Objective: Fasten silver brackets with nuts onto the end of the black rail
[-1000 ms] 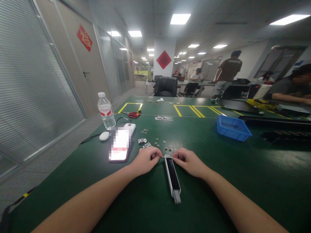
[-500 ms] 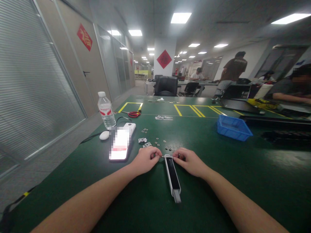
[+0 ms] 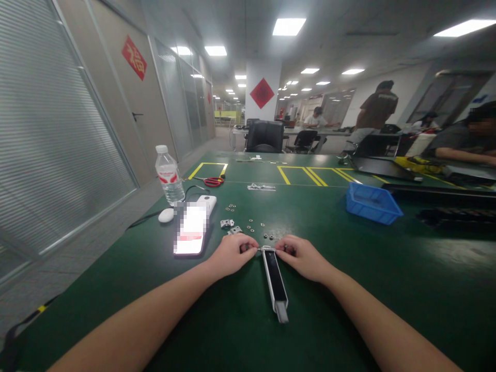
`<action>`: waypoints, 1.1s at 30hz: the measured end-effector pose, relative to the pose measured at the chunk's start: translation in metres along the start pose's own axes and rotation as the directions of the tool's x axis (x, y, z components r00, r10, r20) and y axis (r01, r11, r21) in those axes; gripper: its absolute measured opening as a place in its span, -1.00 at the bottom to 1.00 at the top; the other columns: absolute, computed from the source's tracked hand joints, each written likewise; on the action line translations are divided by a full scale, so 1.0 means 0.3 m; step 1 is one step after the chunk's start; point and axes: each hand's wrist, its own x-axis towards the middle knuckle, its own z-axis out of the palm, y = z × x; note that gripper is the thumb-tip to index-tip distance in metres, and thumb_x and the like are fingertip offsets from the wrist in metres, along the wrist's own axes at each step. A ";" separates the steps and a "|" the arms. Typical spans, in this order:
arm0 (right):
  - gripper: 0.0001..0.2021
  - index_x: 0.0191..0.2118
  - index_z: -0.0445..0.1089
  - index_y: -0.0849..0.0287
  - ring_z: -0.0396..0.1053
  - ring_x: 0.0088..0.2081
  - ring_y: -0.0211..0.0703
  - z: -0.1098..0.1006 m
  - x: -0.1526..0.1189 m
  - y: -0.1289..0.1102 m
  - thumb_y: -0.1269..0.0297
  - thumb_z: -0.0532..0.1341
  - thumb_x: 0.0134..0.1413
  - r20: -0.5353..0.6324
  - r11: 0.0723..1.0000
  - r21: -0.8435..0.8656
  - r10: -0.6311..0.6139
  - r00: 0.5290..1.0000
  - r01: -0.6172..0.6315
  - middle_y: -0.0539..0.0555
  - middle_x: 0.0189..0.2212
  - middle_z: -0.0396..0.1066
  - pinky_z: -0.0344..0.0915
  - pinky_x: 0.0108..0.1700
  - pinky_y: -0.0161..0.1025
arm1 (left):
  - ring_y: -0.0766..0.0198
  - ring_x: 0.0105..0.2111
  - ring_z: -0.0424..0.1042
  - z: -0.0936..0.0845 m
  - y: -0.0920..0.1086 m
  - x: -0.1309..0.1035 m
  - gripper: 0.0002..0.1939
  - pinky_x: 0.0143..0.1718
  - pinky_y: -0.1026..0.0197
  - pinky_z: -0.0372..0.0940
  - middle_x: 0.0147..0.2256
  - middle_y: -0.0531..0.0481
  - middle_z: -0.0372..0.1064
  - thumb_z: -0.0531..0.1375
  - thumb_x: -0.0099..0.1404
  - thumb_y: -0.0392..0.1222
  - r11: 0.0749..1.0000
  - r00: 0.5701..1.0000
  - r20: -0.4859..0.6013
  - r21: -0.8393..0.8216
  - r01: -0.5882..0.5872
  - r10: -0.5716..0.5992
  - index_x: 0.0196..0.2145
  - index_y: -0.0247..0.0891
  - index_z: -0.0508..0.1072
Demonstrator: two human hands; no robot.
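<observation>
The left hand has its grip drawn in, thumb and finger pinching what looks like a thin metal pin at the far left corner of the bar. The right hand has its grip curled in, fingertips at the opposite corner; from here I cannot tell whether it pinches anything. The bar lies lengthwise between the forearms, dark face up. I'd want the pin level and square to the bar's side, turned or pressed lightly, with the right fingertips bracing so the bar cannot swivel; forcing it askew could jam it. Just beyond the hands are two nuts, near enough for a knuckle to knock. Two brackets sit past the left hand, the phone farther left, and a blue bin well off to the right on the worktop.
</observation>
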 end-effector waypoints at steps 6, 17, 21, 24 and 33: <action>-0.86 -0.33 0.44 0.20 0.25 -0.41 -0.24 0.000 -0.002 0.002 0.35 0.13 0.09 0.001 1.000 0.009 -0.006 1.000 0.006 0.05 -0.40 0.34 0.21 -0.33 -0.27 | 0.31 -0.40 0.33 0.002 -0.005 -0.003 -0.80 -0.37 0.30 0.20 -0.38 0.03 0.40 0.11 0.21 -0.24 0.999 0.999 -0.017 0.024 -0.028 0.028 -0.26 -0.23 0.51; -0.87 -0.35 0.42 0.21 0.23 -0.43 -0.25 0.008 0.001 0.016 0.34 0.14 0.09 -0.014 1.000 0.006 -0.020 1.000 0.020 0.03 -0.43 0.30 0.20 -0.35 -0.29 | 0.31 -0.37 0.34 0.020 -0.017 0.000 -0.87 -0.29 0.26 0.19 -0.35 0.06 0.41 0.15 0.20 -0.25 0.998 0.996 -0.067 0.025 -0.065 0.067 -0.29 -0.21 0.48; -0.88 -0.35 0.42 0.22 0.24 -0.43 -0.25 0.009 0.001 0.016 0.35 0.14 0.08 -0.014 1.000 0.006 -0.025 1.000 0.025 0.03 -0.43 0.31 0.20 -0.34 -0.28 | 0.31 -0.36 0.34 0.030 -0.025 0.001 -0.88 -0.28 0.25 0.19 -0.35 0.07 0.41 0.17 0.19 -0.25 0.997 0.993 -0.083 0.021 -0.080 0.081 -0.29 -0.21 0.46; -0.88 -0.35 0.42 0.20 0.23 -0.43 -0.26 0.009 0.001 0.013 0.35 0.14 0.09 -0.017 1.000 0.009 -0.022 1.000 0.022 0.03 -0.42 0.32 0.19 -0.35 -0.29 | 0.31 -0.36 0.35 0.030 -0.021 0.001 -0.89 -0.25 0.24 0.18 -0.35 0.07 0.41 0.17 0.19 -0.25 0.996 0.993 -0.079 0.037 -0.083 0.086 -0.29 -0.21 0.45; -0.89 -0.35 0.41 0.20 0.24 -0.42 -0.25 0.011 0.001 0.018 0.35 0.14 0.08 -0.025 0.999 0.012 -0.030 0.999 0.030 0.04 -0.41 0.34 0.19 -0.35 -0.28 | 0.30 -0.33 0.35 0.032 -0.012 0.002 -0.89 -0.16 0.18 0.11 -0.31 0.08 0.42 0.16 0.21 -0.25 0.984 0.988 -0.068 0.126 -0.128 0.137 -0.27 -0.20 0.42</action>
